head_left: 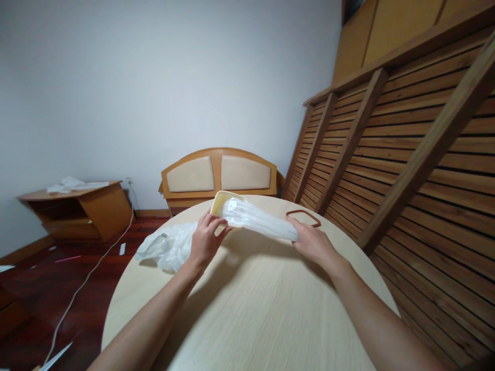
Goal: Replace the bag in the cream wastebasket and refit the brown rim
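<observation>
My left hand [207,233] grips the near edge of a pale yellow plastic container [219,202], which is tilted above the table. A white translucent plastic bag [263,220] stretches from the container to the right, drawn tight into folds. My right hand [309,241] is closed around the bag's gathered right end. Whether the bag lies inside the container or wraps it, I cannot tell. Beside my left hand, a crumpled clear plastic bag [168,246] rests on the table. A brown frame-shaped ring with rounded corners [303,212] lies just behind my right hand.
The round, light wood table [270,314] is in front of me. A headboard [219,172] stands against the wall behind it. Slatted wooden panels [386,149] lean at the right. A low cabinet [83,211] and a white cable [88,273] are at the left.
</observation>
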`<state>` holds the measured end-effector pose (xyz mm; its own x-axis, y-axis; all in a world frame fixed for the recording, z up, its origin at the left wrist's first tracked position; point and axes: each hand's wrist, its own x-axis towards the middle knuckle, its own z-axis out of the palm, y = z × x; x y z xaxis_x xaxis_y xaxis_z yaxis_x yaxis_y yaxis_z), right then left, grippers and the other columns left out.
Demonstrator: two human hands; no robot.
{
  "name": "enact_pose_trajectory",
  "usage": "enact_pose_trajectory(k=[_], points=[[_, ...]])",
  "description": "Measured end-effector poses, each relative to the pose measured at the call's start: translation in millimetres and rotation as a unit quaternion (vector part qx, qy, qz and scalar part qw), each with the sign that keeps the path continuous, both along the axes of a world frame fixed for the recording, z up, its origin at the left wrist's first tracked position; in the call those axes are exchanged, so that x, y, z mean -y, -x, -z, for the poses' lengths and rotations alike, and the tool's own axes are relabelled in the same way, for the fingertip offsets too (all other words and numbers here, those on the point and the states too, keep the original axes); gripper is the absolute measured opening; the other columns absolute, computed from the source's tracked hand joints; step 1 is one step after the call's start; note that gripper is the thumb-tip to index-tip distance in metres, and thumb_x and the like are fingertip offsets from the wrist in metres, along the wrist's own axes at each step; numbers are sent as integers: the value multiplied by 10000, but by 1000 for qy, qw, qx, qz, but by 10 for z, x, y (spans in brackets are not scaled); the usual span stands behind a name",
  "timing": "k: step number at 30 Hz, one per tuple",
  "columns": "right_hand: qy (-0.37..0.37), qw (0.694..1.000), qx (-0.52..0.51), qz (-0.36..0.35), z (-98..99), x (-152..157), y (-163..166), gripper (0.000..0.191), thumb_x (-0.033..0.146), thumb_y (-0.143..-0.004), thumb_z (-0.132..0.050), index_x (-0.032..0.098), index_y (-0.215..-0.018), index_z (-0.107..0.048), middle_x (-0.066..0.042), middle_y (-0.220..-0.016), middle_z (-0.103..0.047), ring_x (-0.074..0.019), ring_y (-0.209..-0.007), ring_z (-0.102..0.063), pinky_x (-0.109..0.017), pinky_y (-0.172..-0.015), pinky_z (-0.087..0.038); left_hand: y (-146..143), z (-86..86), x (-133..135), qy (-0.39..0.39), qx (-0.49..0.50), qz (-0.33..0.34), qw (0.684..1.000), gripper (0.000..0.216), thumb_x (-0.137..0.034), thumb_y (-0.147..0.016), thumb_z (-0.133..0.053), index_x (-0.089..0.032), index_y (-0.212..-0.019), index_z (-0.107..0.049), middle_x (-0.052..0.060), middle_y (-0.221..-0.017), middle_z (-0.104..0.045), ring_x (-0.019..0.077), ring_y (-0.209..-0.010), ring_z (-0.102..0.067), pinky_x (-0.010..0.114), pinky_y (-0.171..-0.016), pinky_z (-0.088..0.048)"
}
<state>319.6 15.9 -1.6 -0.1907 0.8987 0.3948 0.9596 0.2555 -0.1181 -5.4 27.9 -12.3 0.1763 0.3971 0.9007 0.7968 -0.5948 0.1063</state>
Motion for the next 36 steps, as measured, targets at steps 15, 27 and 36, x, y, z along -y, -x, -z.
enact_pose_trajectory(k=[15, 27, 36], points=[[-10, 990, -51, -129, 75, -18, 50, 1063, 651, -686, -752, 143, -1534, -362, -208, -1495, -487, -398, -1357, -472, -574, -1115, -361, -40, -20, 71, -16, -120, 33, 992, 54, -212, -904, -679, -210, -958, -673, 74, -980, -672, 316, -1343, -502, 472, -978, -580], [-124, 980, -67, -141, 165, 176, 643, 1087, 560, -774, -720, 232, -1606, -102, -161, -1637, -255, -356, -1478, -291, -574, -1192, -229, -260, 3, 259, -25, -214, 70, 974, 75, -214, -930, -646, -213, -994, -686, 73, -1002, -680, 325, -1352, -500, 458, -984, -589], [-99, 984, -36, -141, 273, 155, 713, 1080, 85, -730, -658, 299, -1603, -59, -118, -1669, -162, -332, -1466, -327, -540, -1162, -334, -311, 5, 293, -27, -227, 86, 970, 83, -203, -922, -651, -199, -994, -692, 72, -990, -690, 339, -1327, -523, 464, -950, -604]])
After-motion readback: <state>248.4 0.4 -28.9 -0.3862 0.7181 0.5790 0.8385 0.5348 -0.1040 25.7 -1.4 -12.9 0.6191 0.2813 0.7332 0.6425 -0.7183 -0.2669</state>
